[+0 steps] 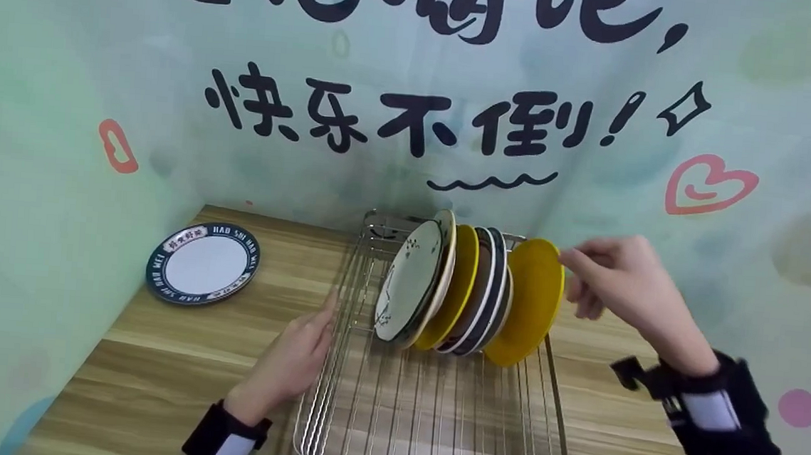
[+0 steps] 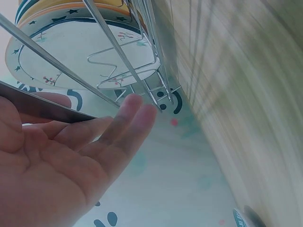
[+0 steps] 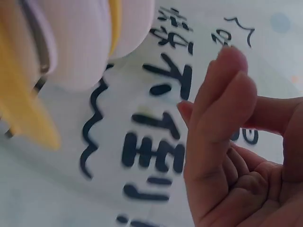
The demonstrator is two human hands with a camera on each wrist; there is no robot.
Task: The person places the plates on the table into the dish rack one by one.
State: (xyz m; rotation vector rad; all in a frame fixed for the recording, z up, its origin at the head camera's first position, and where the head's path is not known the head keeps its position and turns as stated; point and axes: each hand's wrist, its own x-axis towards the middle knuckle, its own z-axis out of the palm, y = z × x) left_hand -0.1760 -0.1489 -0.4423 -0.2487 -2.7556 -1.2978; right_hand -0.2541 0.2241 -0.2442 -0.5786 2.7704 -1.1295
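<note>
Several plates stand on edge in a wire dish rack. A white plate with a branch pattern is leftmost; a yellow plate leans at the right end. My right hand is beside this yellow plate's rim, fingers loosely bent. In the right wrist view, a gap separates the hand from the yellow edge, and nothing is held. At the rack's left side, my left hand holds a metal edge between thumb and fingers, other fingers extended, as the left wrist view shows the hand.
A white plate with a dark blue lettered rim lies flat on the wooden table, left of the rack. Behind stands a pale green printed backdrop, close to the rack's far end. More plates, including another yellow one, fill the row.
</note>
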